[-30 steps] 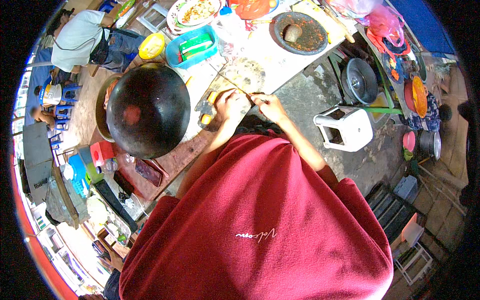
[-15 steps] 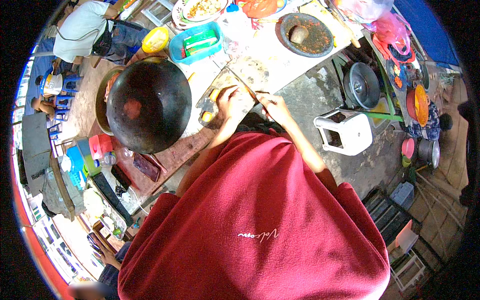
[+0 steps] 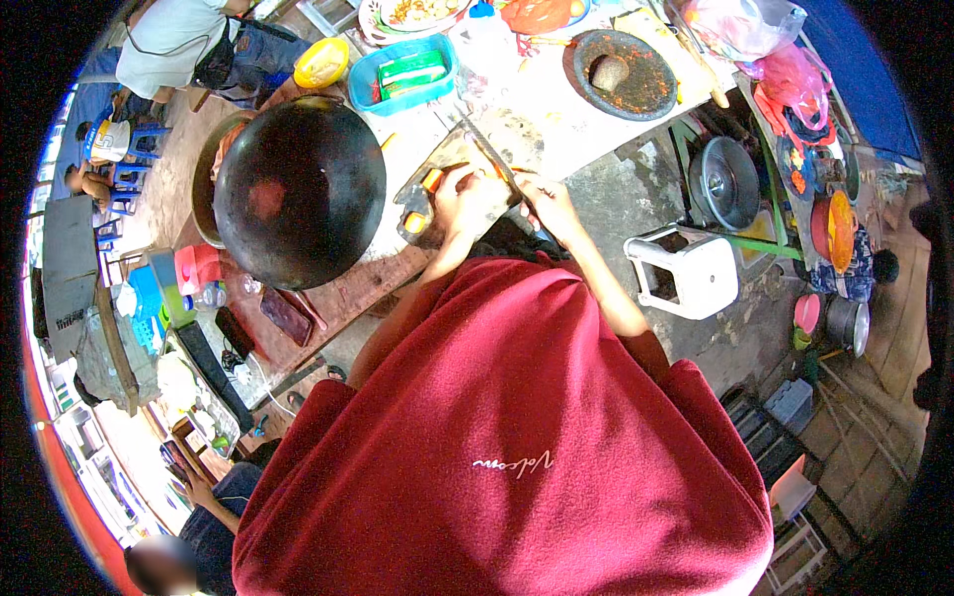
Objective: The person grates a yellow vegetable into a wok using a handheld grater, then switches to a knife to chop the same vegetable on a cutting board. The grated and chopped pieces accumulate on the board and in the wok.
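My right hand (image 3: 549, 206) is closed around the handle of a long knife (image 3: 487, 147), whose blade points away and to the left over a worn cutting board (image 3: 520, 136). Close beside the blade, my left hand (image 3: 470, 204) rests on the board with its fingers curled down; whatever lies under the fingertips is hidden. Two orange chunks, carrot by their look, lie just left of that hand: one upper chunk (image 3: 432, 180) and one lower chunk (image 3: 415, 223).
An overturned black wok (image 3: 300, 199) bulges up at the left. Beyond the board stand a blue tub (image 3: 362, 72) and a stone mortar (image 3: 651, 74) with a pestle (image 3: 609, 73). A white stool (image 3: 696, 273) is at the right. Another person (image 3: 177, 45) sits at the far left.
The view has shifted slightly, so the table things sit a little differently. Both hands stay at the board, and the knife remains in my right hand.
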The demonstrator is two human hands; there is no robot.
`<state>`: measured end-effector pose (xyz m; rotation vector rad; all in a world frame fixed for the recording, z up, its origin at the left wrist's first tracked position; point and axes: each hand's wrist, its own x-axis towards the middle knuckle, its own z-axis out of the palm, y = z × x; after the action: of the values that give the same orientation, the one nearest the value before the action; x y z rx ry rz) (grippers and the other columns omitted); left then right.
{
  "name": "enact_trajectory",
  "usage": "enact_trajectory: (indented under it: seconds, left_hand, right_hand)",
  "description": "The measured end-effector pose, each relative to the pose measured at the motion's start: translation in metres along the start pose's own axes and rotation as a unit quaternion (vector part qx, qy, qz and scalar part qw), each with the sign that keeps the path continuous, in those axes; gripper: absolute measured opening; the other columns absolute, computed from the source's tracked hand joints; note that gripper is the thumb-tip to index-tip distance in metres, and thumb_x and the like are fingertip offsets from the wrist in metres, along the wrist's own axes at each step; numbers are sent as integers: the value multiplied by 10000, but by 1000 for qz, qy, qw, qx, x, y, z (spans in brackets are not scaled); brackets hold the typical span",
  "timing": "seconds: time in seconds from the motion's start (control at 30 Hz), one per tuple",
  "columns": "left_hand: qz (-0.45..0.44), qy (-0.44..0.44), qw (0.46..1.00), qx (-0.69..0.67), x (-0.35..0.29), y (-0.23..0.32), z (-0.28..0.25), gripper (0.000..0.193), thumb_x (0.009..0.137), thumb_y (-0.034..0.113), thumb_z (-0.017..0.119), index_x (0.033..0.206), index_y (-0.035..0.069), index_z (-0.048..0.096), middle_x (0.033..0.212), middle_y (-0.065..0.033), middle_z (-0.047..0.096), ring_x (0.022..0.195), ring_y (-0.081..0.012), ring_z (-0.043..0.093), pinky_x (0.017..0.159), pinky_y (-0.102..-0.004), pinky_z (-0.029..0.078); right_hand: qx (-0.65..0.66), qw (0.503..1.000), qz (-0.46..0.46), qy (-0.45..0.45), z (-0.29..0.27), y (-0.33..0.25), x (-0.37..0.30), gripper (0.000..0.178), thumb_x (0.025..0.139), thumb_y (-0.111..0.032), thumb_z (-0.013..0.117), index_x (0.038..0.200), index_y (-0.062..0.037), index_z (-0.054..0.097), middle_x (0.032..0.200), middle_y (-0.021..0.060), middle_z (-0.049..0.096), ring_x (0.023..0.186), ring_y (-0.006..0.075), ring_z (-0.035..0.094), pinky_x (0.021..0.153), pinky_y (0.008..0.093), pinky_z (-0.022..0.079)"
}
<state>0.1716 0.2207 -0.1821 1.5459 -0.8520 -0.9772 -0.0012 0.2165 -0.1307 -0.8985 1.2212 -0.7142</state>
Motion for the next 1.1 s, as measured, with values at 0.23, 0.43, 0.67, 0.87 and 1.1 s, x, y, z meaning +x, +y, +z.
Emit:
enact_trajectory:
  seconds: [0.23,0.43,0.67,0.87,1.1]
  left_hand:
    - [96,-54,994,14,-4,21,6,221,850,51,693,1062,-10,681,868,-72,679,679,-114,623,584,-267,503]
    - [-38,-104,988,110,-5,51,16,219,855,91,653,1048,-1,703,737,-48,669,585,-88,582,525,-261,462]
    - [-6,-114,982,150,6,50,25,143,837,79,650,921,5,738,672,-24,650,546,-82,559,502,-263,450]
    - [-5,-114,980,163,7,55,27,137,833,70,672,940,15,738,712,-33,682,583,-84,585,537,-262,474]
    - [58,-36,991,111,20,55,1,169,873,36,668,1029,7,727,883,-43,723,763,-100,635,683,-256,510]
  right_hand:
    - [60,998,-18,-5,-4,-10,-4,334,1011,-267,563,1268,-68,638,620,2,569,428,55,457,384,210,364]
    - [97,995,-25,-9,-6,-16,-7,313,1018,-248,544,1248,-55,635,635,10,572,445,58,468,389,200,375]
    - [117,993,-29,-18,-8,-15,-6,306,1016,-256,552,1233,-63,646,629,6,572,444,57,478,386,194,382]
    - [98,995,-21,-17,-11,-13,-5,327,1021,-264,542,1242,-37,625,655,11,573,460,54,465,398,197,371]
    - [78,997,-26,11,-19,-7,-9,310,1016,-233,544,1241,-44,640,642,14,590,449,59,482,392,200,379]
